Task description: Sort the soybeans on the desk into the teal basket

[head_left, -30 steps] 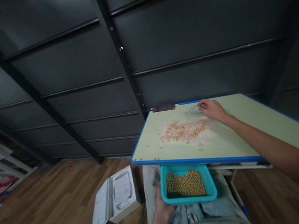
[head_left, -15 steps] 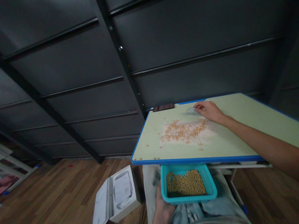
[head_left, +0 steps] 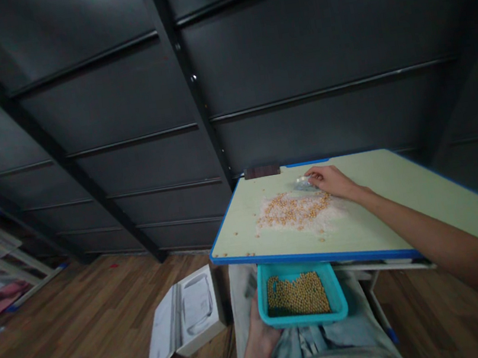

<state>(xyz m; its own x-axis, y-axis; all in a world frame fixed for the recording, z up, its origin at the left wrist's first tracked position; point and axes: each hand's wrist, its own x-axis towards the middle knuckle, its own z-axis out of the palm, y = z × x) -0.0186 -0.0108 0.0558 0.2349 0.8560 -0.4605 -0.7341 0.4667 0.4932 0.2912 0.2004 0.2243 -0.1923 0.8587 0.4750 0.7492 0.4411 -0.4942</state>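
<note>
My right hand is closed, its fingertips pinching a small clear plastic piece just above the table's far side; its exact kind is hard to make out. Directly in front of it lies a spread of yellow soybeans mixed with white rice. My left hand is wrapped round the left side of a teal plastic basket, its fingers partly hidden beneath. The basket rests on my lap below the table edge and contains many soybeans.
The pale green tabletop has a blue rim. A dark flat object, partly blurred, lies at its far left corner. Stray beans sit near the front left edge. An open white box and a cable are on the wooden floor; a dark panelled wall stands behind.
My right hand has shifted slightly left and nearer the pile, and the clear plastic piece has tilted. My left hand and the basket stay in place.
</note>
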